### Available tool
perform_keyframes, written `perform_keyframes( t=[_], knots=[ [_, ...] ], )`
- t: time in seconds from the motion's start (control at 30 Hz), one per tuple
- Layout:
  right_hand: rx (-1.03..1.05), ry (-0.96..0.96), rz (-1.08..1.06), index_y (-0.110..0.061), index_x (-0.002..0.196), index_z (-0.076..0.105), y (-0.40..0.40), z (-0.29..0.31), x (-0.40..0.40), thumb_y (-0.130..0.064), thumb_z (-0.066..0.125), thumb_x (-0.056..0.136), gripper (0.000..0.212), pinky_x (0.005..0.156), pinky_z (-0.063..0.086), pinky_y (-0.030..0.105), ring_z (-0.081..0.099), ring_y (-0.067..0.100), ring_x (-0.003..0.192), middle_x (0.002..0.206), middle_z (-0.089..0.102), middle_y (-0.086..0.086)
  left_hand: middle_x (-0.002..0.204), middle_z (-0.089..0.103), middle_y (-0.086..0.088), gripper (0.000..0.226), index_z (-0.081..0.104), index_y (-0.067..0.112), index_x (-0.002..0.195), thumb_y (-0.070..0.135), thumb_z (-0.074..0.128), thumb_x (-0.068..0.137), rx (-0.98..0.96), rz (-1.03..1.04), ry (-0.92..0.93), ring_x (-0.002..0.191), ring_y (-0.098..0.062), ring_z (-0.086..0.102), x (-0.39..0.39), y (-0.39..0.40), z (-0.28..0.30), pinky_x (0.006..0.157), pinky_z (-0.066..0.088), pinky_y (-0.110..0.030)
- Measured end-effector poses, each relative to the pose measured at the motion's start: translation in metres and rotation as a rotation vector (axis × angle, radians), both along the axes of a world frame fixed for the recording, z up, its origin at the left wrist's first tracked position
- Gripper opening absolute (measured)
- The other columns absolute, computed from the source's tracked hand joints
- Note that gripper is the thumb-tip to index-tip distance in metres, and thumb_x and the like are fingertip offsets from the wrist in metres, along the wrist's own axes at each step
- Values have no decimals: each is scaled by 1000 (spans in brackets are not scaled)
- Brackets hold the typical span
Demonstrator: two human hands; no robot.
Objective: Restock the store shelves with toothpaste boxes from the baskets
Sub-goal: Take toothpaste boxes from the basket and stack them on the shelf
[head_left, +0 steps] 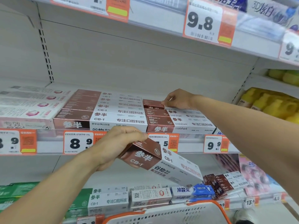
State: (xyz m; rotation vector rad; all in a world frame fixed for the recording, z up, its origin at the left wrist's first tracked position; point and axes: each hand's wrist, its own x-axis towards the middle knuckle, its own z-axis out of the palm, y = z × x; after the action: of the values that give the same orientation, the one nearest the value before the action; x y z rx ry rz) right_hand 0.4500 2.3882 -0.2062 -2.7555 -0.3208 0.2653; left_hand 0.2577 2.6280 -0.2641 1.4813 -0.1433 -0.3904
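Toothpaste box [163,160] sits tilted in your left hand [116,147], gripped by its brown end, in front of the shelf [113,139] edge. Your right hand [176,99] pinches the top box [152,104] on the right-hand stack [179,122], up on the shelf. Basket [169,212] rim shows below.

At frame centre, a white metal middle shelf [48,155] carries three side-by-side groups: pink-and-white toothpaste boxes [27,109] at left, a stack of brown-and-white CB-1 cartons [103,110] in the middle, and brown-and-white oralshark cartons [179,122] at right. The right hand [177,99] touches the top oralshark carton. Before the shelf edge, lower centre, the left hand [118,146] holds a tilted brown-and-white CB-1 toothpaste box [161,162] above a white plastic basket with orange rim [169,214] at the bottom edge.
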Motion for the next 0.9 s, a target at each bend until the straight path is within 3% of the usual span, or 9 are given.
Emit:
perform_keyframes(
  t=[0.27,0.33,0.43,0.5,0.6,0.67,0.77,0.83,0.9],
  knots=[
    [-64,34,46,-27,113,70,-6,6,-17,-57,61,90,39,107,42,36,62,13,112,115,69,-11,89,75,-17,32,75,7,93,30,70,71,-18,15,-7,77,-31,72,-1,1,1,64,58,-40],
    [-56,-135,74,-23,117,67,-2,9,-30,-52,60,93,38,101,45,34,61,13,111,116,67,-9,89,75,-17,27,76,10,87,30,70,70,-35,31,-4,77,-31,72,-2,2,2,65,58,-42],
    [198,-420,181,-18,103,70,9,19,-78,-39,62,95,24,84,53,33,66,10,92,99,71,-7,92,75,-18,33,75,6,93,31,70,72,-50,46,-2,78,-29,72,-4,5,5,65,59,-44],
    [291,-275,302,-19,103,71,11,26,-120,-42,65,92,25,83,56,35,69,13,90,94,74,-5,97,75,-19,39,74,3,98,31,69,72,-65,55,3,81,-29,72,-6,9,7,64,59,-44],
    [105,-16,429,-35,126,60,-1,20,-169,-52,75,79,52,92,52,31,64,8,107,114,69,-13,99,74,-20,41,73,3,100,31,68,70,-112,69,8,81,-30,73,-9,14,11,63,61,-45],
    [61,-60,456,-40,129,55,-10,11,-183,-51,81,76,60,92,52,34,63,8,110,118,66,-18,97,75,-19,34,73,7,94,31,67,70,-145,74,-15,80,-29,73,-12,16,15,63,61,-46],
    [207,-135,448,-40,129,57,-16,9,-193,-40,77,84,49,81,58,41,63,7,108,118,65,-21,98,75,-16,30,75,11,94,36,64,81,-155,90,-93,81,-30,74,-17,17,24,66,61,-48],
    [226,-287,464,-35,132,57,-19,16,-195,-38,70,88,46,76,57,23,62,2,109,124,61,-24,103,74,-11,42,72,13,104,51,59,90,-175,137,-218,86,-29,73,-18,19,25,67,61,-50],
    [229,-463,445,-30,132,57,-21,24,-189,-35,67,92,42,75,51,12,61,0,106,125,61,-23,112,68,-2,55,63,18,114,62,56,81,-140,283,-412,99,-27,68,-17,27,21,71,58,-48]
  ],
)
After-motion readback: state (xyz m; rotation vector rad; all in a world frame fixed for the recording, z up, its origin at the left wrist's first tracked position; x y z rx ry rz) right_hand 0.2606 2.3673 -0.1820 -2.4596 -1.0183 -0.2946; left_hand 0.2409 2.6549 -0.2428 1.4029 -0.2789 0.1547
